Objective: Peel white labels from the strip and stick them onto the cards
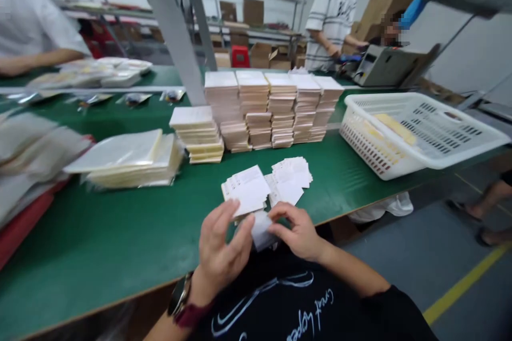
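My right hand [298, 232] pinches the right edge of a small whitish card or sleeve [262, 232] close to my body. My left hand [224, 245] is at that piece's left side, its thumb by the edge and its fingers spread apart. Just past my left fingertips lies a fanned pile of white cards [248, 189] with small holes along one edge. Beside it, beyond my right hand, is a second fanned pile of white cards [291, 177]. Both piles rest on the green table [160, 234].
Tall card stacks [276, 109] stand behind the piles, with a shorter stack [196, 133] at their left. Clear plastic sleeves [128, 154] lie left. A white basket [384, 157] holding yellowish pieces sits right. A metal post [172, 32] rises behind. Other people work across the table.
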`<move>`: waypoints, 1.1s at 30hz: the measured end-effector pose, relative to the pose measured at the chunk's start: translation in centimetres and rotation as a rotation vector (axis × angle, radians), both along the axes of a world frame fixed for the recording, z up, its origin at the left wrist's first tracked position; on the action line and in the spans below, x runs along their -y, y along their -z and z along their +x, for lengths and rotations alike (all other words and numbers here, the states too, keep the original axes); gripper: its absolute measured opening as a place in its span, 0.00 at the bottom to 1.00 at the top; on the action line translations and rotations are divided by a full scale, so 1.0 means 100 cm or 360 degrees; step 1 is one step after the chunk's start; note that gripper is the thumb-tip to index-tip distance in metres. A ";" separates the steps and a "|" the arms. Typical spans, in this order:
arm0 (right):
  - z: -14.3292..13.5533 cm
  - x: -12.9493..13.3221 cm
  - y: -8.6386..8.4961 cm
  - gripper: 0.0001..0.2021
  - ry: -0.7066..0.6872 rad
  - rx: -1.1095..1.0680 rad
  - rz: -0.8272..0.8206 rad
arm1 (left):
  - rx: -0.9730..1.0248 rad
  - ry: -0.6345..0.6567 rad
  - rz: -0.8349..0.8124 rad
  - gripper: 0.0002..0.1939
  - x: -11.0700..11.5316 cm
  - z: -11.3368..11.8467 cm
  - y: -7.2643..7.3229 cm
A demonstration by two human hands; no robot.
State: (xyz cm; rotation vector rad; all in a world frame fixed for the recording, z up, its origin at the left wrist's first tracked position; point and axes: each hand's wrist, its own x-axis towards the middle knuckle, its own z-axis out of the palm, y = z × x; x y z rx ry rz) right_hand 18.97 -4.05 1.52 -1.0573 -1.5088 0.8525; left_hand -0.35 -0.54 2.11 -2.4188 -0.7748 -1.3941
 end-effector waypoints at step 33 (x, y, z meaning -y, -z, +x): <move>-0.012 -0.076 -0.032 0.05 -0.0263 0.0325 0.0115 | -0.0013 0.0452 -0.0500 0.09 -0.056 -0.017 -0.021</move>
